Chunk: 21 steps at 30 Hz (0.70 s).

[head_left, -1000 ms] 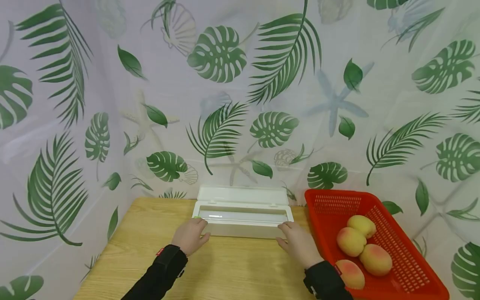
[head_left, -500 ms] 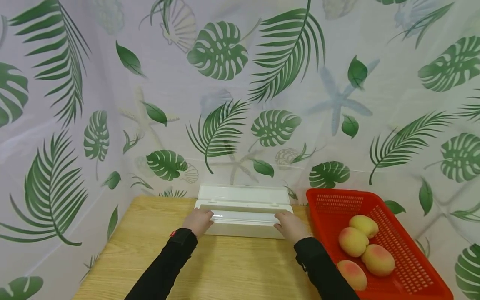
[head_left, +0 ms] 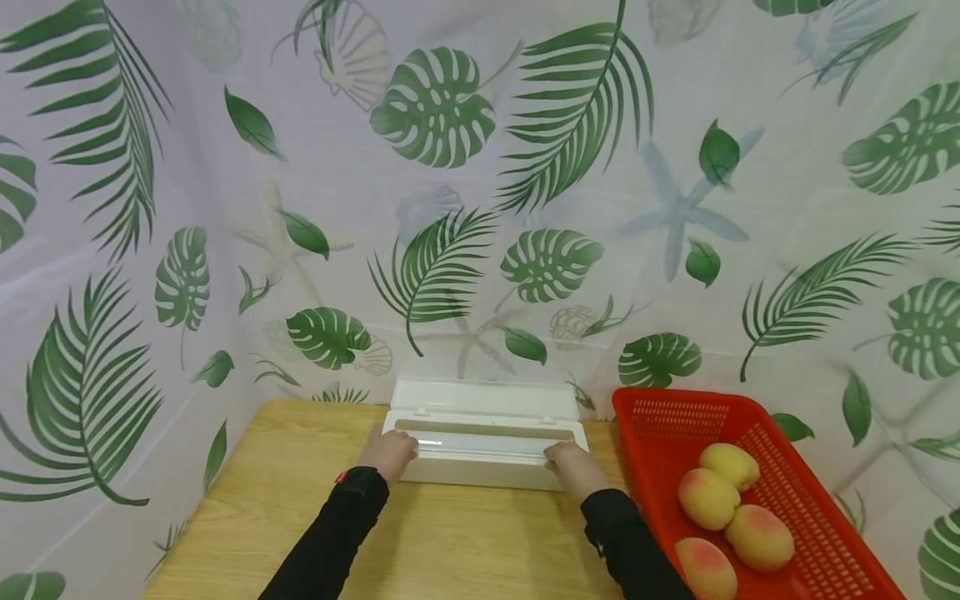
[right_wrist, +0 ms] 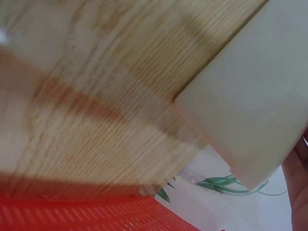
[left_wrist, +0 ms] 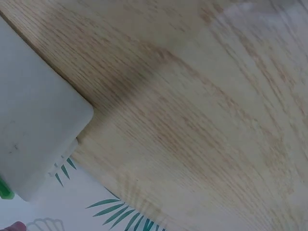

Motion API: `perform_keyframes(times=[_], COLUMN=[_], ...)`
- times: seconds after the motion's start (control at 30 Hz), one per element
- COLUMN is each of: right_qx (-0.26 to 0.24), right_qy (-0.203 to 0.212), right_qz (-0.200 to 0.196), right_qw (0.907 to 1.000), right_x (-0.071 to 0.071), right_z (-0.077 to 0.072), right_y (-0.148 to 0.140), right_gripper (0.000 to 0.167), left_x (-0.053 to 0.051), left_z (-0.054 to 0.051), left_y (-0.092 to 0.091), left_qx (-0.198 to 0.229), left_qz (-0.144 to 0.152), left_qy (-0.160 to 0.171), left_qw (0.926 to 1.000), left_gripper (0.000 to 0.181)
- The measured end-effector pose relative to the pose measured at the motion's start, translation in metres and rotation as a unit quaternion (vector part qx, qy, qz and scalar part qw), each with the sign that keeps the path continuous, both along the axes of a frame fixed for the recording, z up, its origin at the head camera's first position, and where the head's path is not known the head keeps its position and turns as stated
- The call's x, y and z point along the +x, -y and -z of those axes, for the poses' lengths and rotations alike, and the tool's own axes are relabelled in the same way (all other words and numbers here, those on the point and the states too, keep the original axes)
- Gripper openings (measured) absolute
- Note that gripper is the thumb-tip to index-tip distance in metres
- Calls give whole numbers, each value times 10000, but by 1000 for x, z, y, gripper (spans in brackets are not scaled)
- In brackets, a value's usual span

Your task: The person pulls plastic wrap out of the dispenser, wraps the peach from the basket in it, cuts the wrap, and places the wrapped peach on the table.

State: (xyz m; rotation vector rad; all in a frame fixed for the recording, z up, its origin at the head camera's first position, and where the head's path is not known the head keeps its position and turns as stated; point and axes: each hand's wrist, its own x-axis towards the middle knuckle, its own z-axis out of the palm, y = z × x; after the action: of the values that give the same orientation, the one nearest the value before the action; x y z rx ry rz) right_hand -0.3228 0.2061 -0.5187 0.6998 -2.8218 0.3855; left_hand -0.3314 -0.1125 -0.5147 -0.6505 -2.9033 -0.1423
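Note:
A long white cling film dispenser box point(head_left: 480, 475) stands at the table's back edge, its lid point(head_left: 483, 398) raised against the wall cloth. Inside lies a glossy, whitish roll of cling film point(head_left: 480, 442). At the box's front left, my left hand point(head_left: 387, 455) pinches the film with curled fingers. My right hand point(head_left: 576, 468) does the same at the front right. The clear film between the hands is hard to make out. In the left wrist view, a green piece point(left_wrist: 6, 189) shows on the box's side near a fingertip point(left_wrist: 17, 226). Fingers point(right_wrist: 297, 180) reach behind the box in the right wrist view.
A red plastic basket point(head_left: 637, 433) with several peaches point(head_left: 759, 537) stands close to the right of the box. The wooden table point(head_left: 480, 542) extends in front. A leaf-patterned cloth point(head_left: 480, 183) hangs behind and along the left side.
Both hands came inward from the box's front corners and closed at the film's edge. Over the last half second they shifted only slightly. The head view tilted a little.

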Motion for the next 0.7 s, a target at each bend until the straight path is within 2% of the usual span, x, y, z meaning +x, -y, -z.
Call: perform_keyframes(times=[0.17,0.27,0.5,0.7], right_qx=[-280,-476,-1170,-1025], right_qy=[333,345,557,546], right_qz=[185,270,429,508], right_qw=[9989,9979,9906,9919], right_x=[-5,-7,-10,-14], right_z=[-1,-1,3,7], right_y=[0,-1,-4,0], right_gripper=[3,4,9,13], left_x=[-2,-3,-6,-12], left_z=[-4,-6,-2,3], left_y=[2,2,-1,0], left_qx=[197,216,590,835], left_qz=[-33,-69,-47,-91], left_qy=[100,116,58,244], left_qw=[9998,9997,9982,9962], left_gripper=[9,9,8,9])
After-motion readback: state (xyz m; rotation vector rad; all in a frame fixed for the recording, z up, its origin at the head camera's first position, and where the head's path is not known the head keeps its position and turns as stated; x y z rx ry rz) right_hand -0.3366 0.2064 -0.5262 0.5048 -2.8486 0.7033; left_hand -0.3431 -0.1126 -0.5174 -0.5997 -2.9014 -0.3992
